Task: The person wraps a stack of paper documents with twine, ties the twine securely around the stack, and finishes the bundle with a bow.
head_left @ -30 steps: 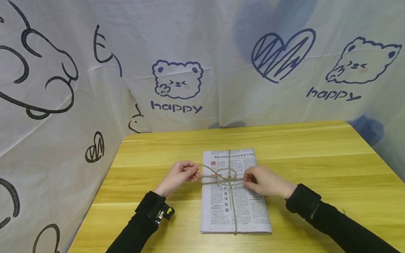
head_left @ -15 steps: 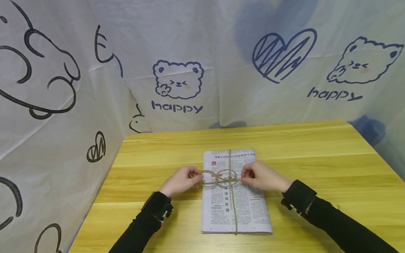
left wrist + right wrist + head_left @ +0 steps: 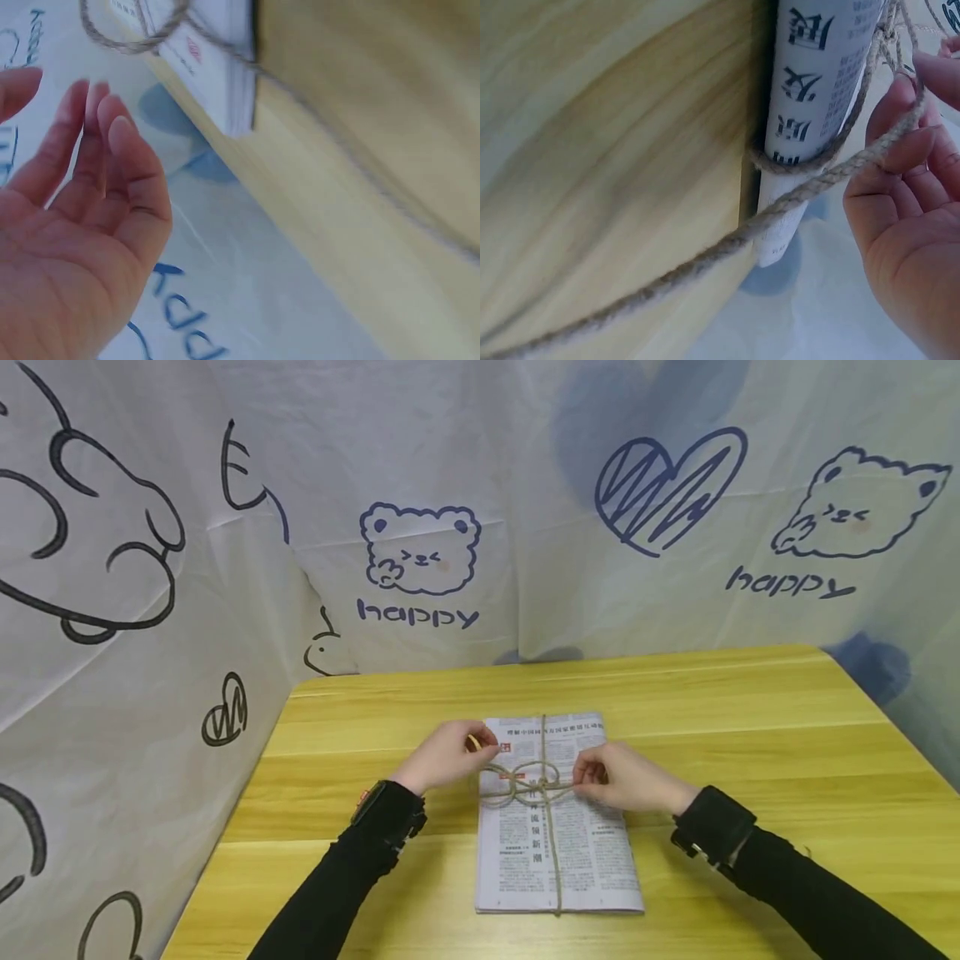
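Observation:
A flat bundle of newspapers [image 3: 506,868] lies on the table, bound crosswise with brown twine [image 3: 556,860]. Loops of the twine spread over the middle of its top sheet. My left hand [image 3: 452,753] hovers at the bundle's upper left edge, thumb and fingers apart and loosely bent. In the left wrist view this hand [image 3: 97,202] holds nothing, and a strand of twine [image 3: 360,154] runs past it. At the bundle's right side, my right hand [image 3: 628,777] pinches twine. The right wrist view shows the strand [image 3: 727,244] passing between the thumb and fingers of that hand [image 3: 911,187].
The yellow wood-grain table [image 3: 360,727] carries the bundle near its middle. White cloth [image 3: 540,460] with drawn bears and hearts hangs behind the table and along its left side. Both wrists wear black bands [image 3: 716,822] over dark sleeves.
My left hand has let go of the twine loop and moved up and right, over the bundle's edge. My right hand has shifted slightly up and left, still pinching twine.

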Available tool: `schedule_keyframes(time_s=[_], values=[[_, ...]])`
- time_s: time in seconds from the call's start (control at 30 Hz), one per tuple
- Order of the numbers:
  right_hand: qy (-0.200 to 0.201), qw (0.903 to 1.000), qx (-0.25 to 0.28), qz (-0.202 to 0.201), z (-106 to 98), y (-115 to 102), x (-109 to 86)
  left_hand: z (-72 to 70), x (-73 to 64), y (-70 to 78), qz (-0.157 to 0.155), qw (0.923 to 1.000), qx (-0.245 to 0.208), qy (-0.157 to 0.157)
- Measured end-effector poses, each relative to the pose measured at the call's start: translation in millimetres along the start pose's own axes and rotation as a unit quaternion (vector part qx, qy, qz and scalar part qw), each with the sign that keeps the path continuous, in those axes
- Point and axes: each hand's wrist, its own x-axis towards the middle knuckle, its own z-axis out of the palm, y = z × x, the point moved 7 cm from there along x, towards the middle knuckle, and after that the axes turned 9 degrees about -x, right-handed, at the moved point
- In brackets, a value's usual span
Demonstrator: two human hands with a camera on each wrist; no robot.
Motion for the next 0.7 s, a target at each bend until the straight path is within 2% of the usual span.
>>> schedule_keyframes(time_s=[0.13,0.27,0.37,0.53,0.7], values=[[-0.004,0.9996,-0.026,-0.003,-2,3,-4.5,16.5,13.6,15.0,0.010,0.9973,0.049,-0.055],[-0.010,0.9992,-0.039,-0.001,-5,9,-12.4,33.6,20.1,16.4,0.004,0.9921,0.084,-0.093],[-0.014,0.9993,-0.033,0.010,-7,15,-18.2,39.2,21.9,14.2,0.001,0.9911,0.093,-0.095],[-0.019,0.9995,-0.003,0.025,-11,23,-25.8,40.5,22.2,12.6,0.002,0.9912,0.096,-0.091],[-0.011,0.9994,0.018,0.027,-14,23,-25.5,44.0,23.5,9.8,0.002,0.9919,0.086,-0.094]])
